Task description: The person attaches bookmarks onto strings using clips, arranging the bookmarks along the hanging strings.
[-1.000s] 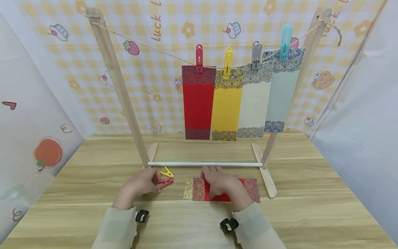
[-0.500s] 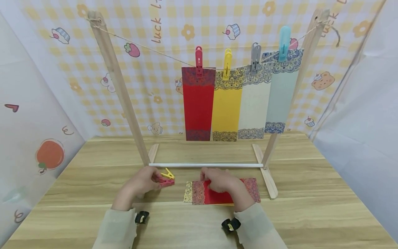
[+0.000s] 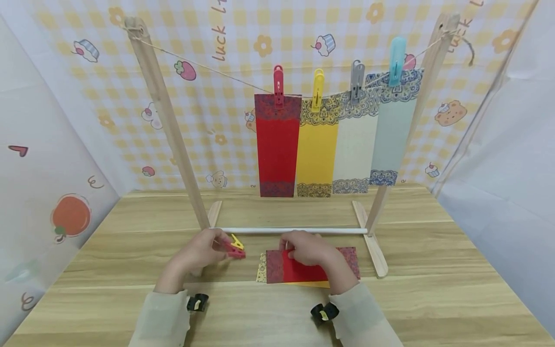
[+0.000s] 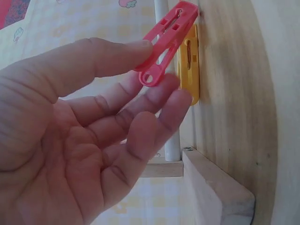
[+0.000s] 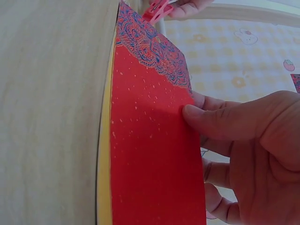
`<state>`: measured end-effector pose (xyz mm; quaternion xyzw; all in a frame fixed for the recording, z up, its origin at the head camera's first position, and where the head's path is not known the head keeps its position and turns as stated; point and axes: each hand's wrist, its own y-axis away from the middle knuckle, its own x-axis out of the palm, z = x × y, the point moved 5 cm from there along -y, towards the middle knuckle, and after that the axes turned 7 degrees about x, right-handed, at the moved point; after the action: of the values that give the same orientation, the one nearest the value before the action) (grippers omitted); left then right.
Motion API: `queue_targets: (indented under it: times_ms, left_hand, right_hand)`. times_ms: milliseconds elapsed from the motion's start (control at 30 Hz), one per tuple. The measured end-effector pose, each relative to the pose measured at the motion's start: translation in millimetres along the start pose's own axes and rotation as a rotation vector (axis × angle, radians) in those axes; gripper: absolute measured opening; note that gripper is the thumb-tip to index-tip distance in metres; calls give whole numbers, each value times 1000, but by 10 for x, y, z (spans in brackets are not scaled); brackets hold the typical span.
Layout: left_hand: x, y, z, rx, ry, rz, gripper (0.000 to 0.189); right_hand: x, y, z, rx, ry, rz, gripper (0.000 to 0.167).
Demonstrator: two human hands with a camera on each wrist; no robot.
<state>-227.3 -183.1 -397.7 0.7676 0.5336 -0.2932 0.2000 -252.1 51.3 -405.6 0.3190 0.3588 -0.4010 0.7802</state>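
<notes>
My left hand pinches a red clothespin between thumb and fingertips, just above the table. Behind that clothespin a yellow clothespin lies on the table, untouched. My right hand pinches the far long edge of a red card with patterned ends, thumb on its face and fingers behind. That edge is tipped up off the table. Beneath it shows a yellow card, its patterned end sticking out on the left.
Behind the hands stands a wooden frame with a white crossbar. From its string hang a red card, a yellow card, a white card and a pale blue card, each held by a clothespin.
The red clothespin has come up into my left hand's pinch and turned. My right fingers have drawn together on the red card's far edge and raised it, uncovering more yellow card along the near side.
</notes>
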Motion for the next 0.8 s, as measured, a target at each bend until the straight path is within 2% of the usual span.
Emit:
queue_targets:
  times_ms: [267, 567, 800]
  left_hand:
    - [-17, -33, -10, 39, 14, -11, 27]
    - [-59, -59, -79, 137, -12, -48, 30]
    - [-83, -66, -106, 130, 11, -99, 38]
  right_hand:
    - [-48, -12, 26, -58, -25, -19, 21]
    - [-96, 10, 31, -60, -68, -46, 20]
    - [-139, 30, 63, -106, -109, -72, 19]
